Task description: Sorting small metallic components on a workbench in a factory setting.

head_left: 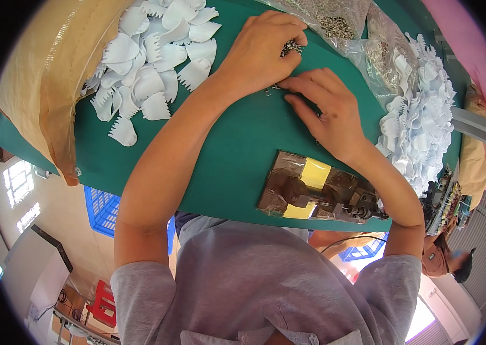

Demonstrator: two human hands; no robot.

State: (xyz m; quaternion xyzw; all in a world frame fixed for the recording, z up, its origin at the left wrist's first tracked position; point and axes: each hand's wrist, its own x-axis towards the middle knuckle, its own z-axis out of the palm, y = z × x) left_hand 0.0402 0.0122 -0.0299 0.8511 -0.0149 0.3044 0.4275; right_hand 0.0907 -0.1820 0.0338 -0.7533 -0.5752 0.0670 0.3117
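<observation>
My left hand (pixel 266 54) is at the far side of the green table (pixel 231 155), its fingers curled around a cluster of small shiny metal pieces (pixel 292 48). Close by, my right hand (pixel 329 109) has its index finger stretched toward a few tiny metal bits (pixel 273 88) on the tabletop. A gap shows between that finger and the thumb, with nothing visible in it. A dark metal fixture (pixel 329 190) with yellow strips and a small mechanism at its right end lies near the front edge, below my right hand.
White plastic pieces with toothed edges (pixel 148 80) are heaped at the left beside a tan sack (pixel 36 80). More white pieces (pixel 424 115) pile up at the right. Clear bags (pixel 340 29) of small metal parts lie at the back. A blue crate (pixel 102 210) stands below the table; another person (pixel 441 259) is at the far right.
</observation>
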